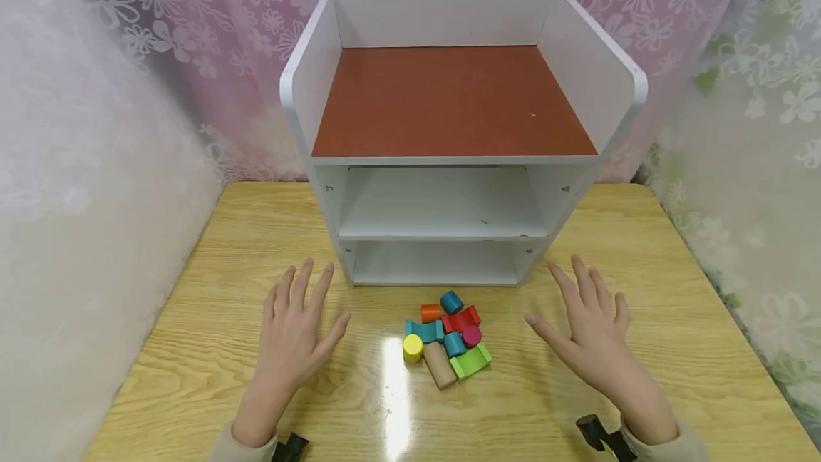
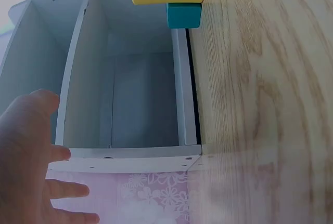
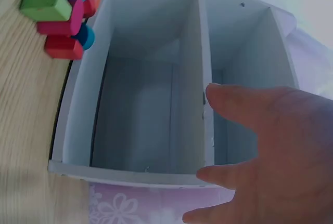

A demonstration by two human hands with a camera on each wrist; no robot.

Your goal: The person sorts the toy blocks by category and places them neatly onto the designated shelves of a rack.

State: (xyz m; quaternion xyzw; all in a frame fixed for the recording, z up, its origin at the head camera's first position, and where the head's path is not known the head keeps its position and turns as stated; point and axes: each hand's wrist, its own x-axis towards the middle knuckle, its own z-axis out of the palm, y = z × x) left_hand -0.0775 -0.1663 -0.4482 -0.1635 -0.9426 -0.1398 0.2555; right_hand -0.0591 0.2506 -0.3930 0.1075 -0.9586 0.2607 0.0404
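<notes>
My left hand [image 1: 293, 337] hovers or rests over the table left of a cluster of small blocks, fingers spread, holding nothing. On the other side my right hand [image 1: 593, 337] is likewise spread, apart from the blocks. Between them lie a yellow cylinder [image 1: 413, 348], a tan half-round block [image 1: 439, 365], a green curved block [image 1: 471, 361], a teal curved block [image 1: 424, 331], a red curved block [image 1: 461, 319], a crimson cylinder [image 1: 471, 336], an orange block [image 1: 430, 313], a blue cylinder [image 1: 452, 301] and a teal cylinder [image 1: 454, 344].
A white shelf unit [image 1: 442, 238] stands behind the blocks, with a brown top board [image 1: 449, 102] and two open compartments below. The wooden table [image 1: 192, 348] extends to both sides. Floral curtains [image 1: 256, 55] hang at the back, and pale patterned cloth [image 1: 757, 162] lines the right.
</notes>
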